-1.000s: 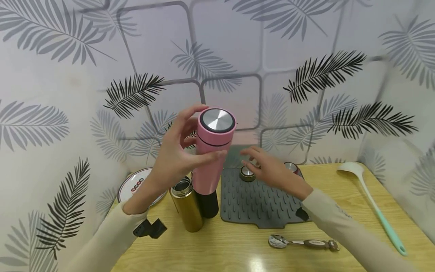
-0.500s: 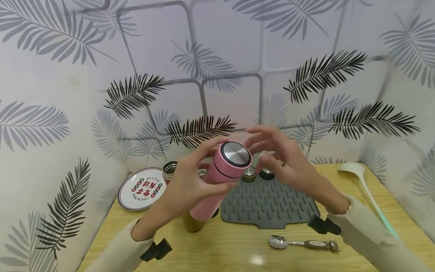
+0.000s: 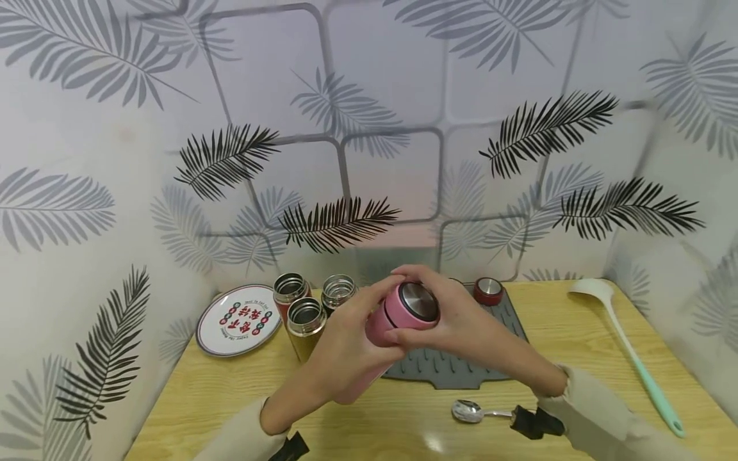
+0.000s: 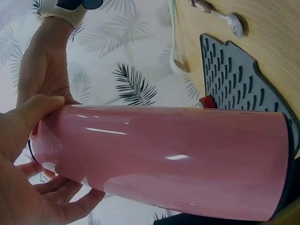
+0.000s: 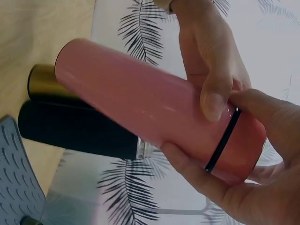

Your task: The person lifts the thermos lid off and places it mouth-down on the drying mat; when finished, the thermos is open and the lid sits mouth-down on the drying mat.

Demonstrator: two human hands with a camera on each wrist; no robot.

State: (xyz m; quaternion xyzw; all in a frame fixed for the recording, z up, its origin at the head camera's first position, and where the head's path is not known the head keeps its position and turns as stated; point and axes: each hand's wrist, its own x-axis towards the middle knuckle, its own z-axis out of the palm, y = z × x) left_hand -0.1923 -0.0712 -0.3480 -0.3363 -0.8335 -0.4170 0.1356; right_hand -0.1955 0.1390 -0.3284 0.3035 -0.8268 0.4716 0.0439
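Note:
A pink thermos (image 3: 377, 330) with a steel-topped lid (image 3: 419, 301) is held tilted above the table. My left hand (image 3: 348, 339) grips its upper body; in the left wrist view the thumb lies along one side of the thermos (image 4: 178, 154) and the fingers along the other. Thumb and fingers of my right hand (image 3: 446, 307) are curled round the lid, over the dark seam seen in the right wrist view. Lidless flasks stand left of the hands: one red (image 3: 291, 288), one gold (image 3: 306, 317) and one black (image 5: 75, 129).
A grey drying mat (image 3: 450, 365) lies behind my right forearm, with a red lid (image 3: 488, 291) at its back. A white plate (image 3: 216, 314) is at the left. In front lies a spoon (image 3: 467, 412); a ladle (image 3: 634, 346) lies along the right. Patterned walls enclose the table.
My left hand has brought the thermos down and to the right, tilting it. My right hand came over from above the mat and now grips the lid.

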